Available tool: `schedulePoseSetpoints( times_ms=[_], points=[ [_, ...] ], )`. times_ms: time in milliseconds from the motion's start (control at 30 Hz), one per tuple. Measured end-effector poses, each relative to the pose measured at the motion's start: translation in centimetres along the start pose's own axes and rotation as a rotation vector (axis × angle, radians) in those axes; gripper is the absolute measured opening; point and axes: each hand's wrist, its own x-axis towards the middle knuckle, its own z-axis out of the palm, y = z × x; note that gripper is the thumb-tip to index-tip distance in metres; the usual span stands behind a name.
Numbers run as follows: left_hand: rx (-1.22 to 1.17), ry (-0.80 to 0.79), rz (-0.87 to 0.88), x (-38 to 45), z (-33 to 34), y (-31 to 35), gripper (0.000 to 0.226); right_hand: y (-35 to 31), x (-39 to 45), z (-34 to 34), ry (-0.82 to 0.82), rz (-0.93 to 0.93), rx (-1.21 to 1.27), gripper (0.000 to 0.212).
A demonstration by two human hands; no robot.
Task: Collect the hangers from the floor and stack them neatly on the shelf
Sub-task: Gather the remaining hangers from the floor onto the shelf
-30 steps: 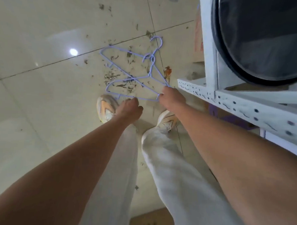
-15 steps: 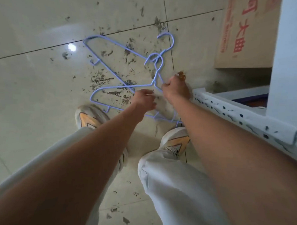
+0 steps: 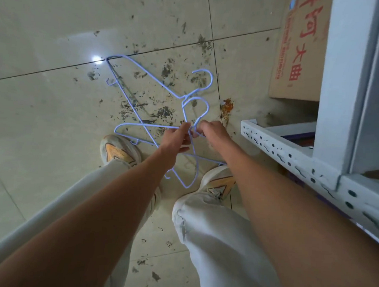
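hangers on floor, shelf right, box seemingly behind

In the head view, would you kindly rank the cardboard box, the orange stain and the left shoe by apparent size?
1. cardboard box, though cut off by the frame and shelf post
2. left shoe, partly hidden by the trouser leg
3. orange stain

There are two thin hangers made of light blue wire, and they cross over each other. The far hanger lies flat on the dirty tile floor with its hook curling up near the box side. The near hanger has its hook just below the other hook, its neck is between the two hands, and one corner hangs down between the shoes.
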Motion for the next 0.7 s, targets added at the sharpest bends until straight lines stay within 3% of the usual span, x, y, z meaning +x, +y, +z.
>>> schedulePoseSetpoints(
  times_ms=[167,367,433,533,700],
  points=[
    [-0.071,-0.039,-0.073,-2.1,-0.9,-2.4,0.041,-1.4,-1.1,-0.2,-0.237,-0.023,-0.129,0.058],
    [-0.065,0.025,-0.051,-3.4,-1.3,-1.9,0.031,-2.7,-2.5,-0.2,-0.323,-0.031,-0.030,0.021],
    [-0.047,0.039,-0.040,-3.8,-1.6,-2.2,0.036,-3.1,-2.9,0.3,-0.358,-0.060,-0.019,0.027],
    [-0.071,0.055,-0.043,-5.0,-2.2,-2.3,0.042,-4.2,-4.1,1.5,-0.281,-0.131,-0.027,0.032],
    [-0.102,0.087,0.033,-8.6,-2.6,-0.5,0.039,-6.1,-8.1,3.2,-0.168,-0.106,0.170,0.015]
  ],
)
